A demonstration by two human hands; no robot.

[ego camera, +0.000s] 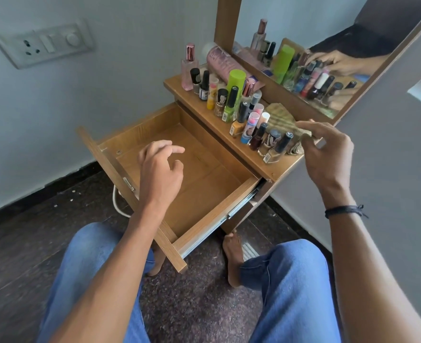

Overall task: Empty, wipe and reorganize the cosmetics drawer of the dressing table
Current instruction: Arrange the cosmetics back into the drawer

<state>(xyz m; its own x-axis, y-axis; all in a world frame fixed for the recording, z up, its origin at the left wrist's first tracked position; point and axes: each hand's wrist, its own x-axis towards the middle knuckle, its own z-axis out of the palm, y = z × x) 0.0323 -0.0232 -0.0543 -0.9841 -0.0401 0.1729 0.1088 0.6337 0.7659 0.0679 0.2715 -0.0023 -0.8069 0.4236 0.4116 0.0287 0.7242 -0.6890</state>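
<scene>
Fingers (176, 149) of the left hand (161, 169) hang loosely curled, gripping nothing, above the floor of the one open drawer (214, 214), which is pulled far out from under the dressing table (282, 167). The right hand (328, 154) pinches one striped greenish cloth (279, 117) between thumb and fingertips at the right end of the tabletop, behind the bottles. The cosmetics (231, 100) stand on that top, about eighteen pieces as far as I can count. Most are small upright nail-polish bottles packed close along the front edge. There is also one tall pink perfume bottle (188, 70), one green-capped bottle (236, 79) and one pink can (219, 61) lying on its side by the mirror (303, 45). Inside, the drawer shows only bare wood, its four walls free. A bare strip of tabletop shows at the near right corner. One switch plate (43, 43) sits on the left wall.
</scene>
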